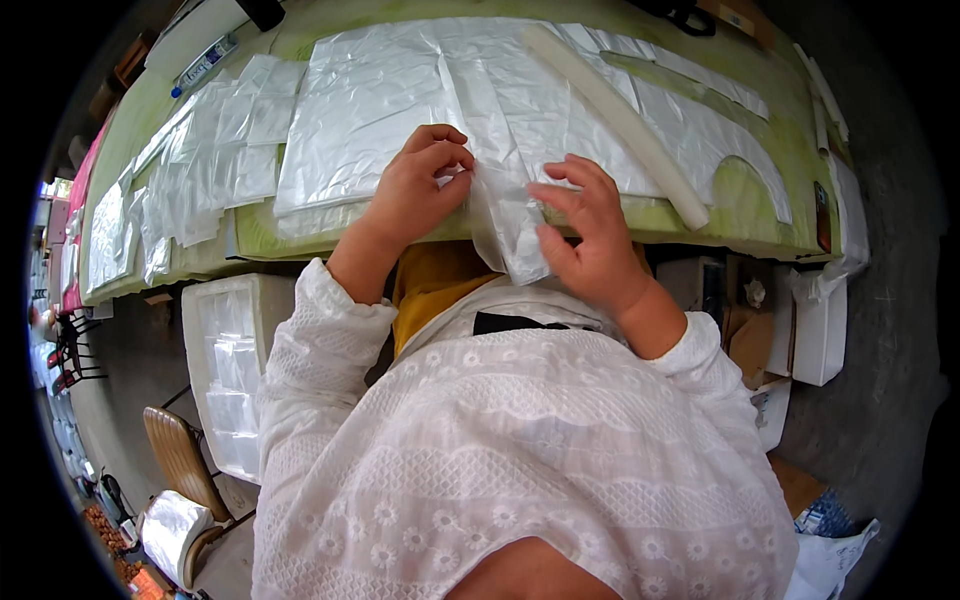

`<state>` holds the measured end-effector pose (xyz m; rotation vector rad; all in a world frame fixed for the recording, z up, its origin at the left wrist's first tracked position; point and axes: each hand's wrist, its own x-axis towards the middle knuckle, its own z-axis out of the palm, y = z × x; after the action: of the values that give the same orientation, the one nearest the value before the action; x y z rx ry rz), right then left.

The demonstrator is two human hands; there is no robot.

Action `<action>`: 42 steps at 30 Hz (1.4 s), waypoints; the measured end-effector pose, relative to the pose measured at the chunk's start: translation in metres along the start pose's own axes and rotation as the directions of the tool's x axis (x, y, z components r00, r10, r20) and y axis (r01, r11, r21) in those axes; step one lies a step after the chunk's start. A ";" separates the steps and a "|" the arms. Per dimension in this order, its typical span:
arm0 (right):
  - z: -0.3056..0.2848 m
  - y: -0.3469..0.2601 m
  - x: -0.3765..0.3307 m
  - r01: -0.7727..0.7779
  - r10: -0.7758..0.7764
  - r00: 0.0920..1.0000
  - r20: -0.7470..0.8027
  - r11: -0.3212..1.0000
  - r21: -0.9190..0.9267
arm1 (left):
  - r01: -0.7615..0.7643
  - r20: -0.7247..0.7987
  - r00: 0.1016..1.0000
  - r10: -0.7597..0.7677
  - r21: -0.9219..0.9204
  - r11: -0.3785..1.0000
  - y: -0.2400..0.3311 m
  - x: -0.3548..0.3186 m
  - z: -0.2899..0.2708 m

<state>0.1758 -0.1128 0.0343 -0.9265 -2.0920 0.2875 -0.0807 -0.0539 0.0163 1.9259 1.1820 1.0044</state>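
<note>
Pinches the film (508,225) by its left edge in the left grip (469,171) and spreads the right grip (540,211) loosely at its right, before the tabletop (743,187).

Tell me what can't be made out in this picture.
In the head view:
Contact between right hand and plastic: hidden by its fingers.
Black object at top left: cut off by upper edge.
Yellow trousers: partly hidden by table and shirt.
Part of white box: covered by left sleeve.
</note>
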 end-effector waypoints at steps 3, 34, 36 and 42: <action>-0.002 -0.031 0.015 0.098 -0.094 0.990 0.102 0.995 -0.037 | -0.033 -0.029 0.999 0.035 0.058 0.998 -0.001 0.001 0.002; 0.040 0.008 0.016 -0.228 0.219 0.973 -0.072 0.964 -0.135 | -0.104 -0.074 0.992 0.103 -0.013 0.994 -0.003 -0.005 0.003; 0.043 0.008 0.015 -0.221 0.215 0.975 -0.051 0.962 -0.163 | -0.101 -0.072 0.992 0.100 -0.010 0.995 -0.003 -0.005 0.004; 0.048 -0.001 0.019 -0.210 0.228 0.971 0.078 0.958 -0.196 | -0.129 -0.074 0.989 0.126 -0.027 0.991 -0.004 -0.005 0.003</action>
<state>0.1308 -0.0947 0.0151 -1.2845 -2.1352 0.2593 -0.0811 -0.0569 0.0102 1.9753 1.0866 1.1618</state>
